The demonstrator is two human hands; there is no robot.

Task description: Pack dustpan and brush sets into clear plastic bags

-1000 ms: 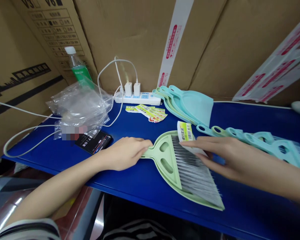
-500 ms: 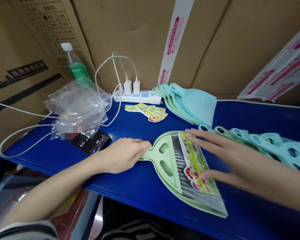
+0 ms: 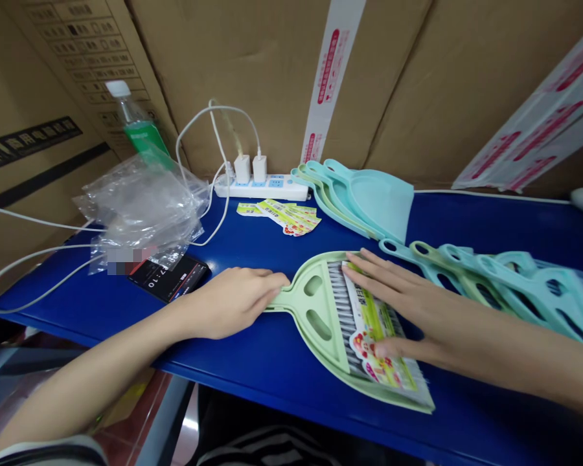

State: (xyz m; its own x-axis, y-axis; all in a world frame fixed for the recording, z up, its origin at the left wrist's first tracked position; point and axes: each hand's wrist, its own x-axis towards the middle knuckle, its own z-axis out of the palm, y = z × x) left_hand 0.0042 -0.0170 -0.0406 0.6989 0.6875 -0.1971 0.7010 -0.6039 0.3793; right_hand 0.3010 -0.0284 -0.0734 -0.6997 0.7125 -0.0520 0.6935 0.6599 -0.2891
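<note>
A pale green hand brush (image 3: 315, 304) lies in a matching green dustpan (image 3: 305, 346) on the blue table, with their handles together at the left. Around those handles my left hand (image 3: 236, 301) is closed. Across the brush's grey bristles lies a yellow-green printed label card (image 3: 369, 323) with red cartoon figures. My right hand (image 3: 408, 298) rests on the card with its fingers spread, thumb low and the other fingers higher up. Part of the card and the bristles is hidden under that hand.
Light blue dustpans (image 3: 379, 197) are stacked at the back, and several brushes (image 3: 510, 278) lie at the right. Loose label cards (image 3: 282, 213) sit before a power strip (image 3: 267, 188). Plastic bags (image 3: 140, 200), a phone (image 3: 172, 275), a bottle (image 3: 138, 123) and cables are left.
My right hand has come down flatter onto the label card and moved slightly left. My left hand keeps its hold on the handles. The whole view has shifted a little.
</note>
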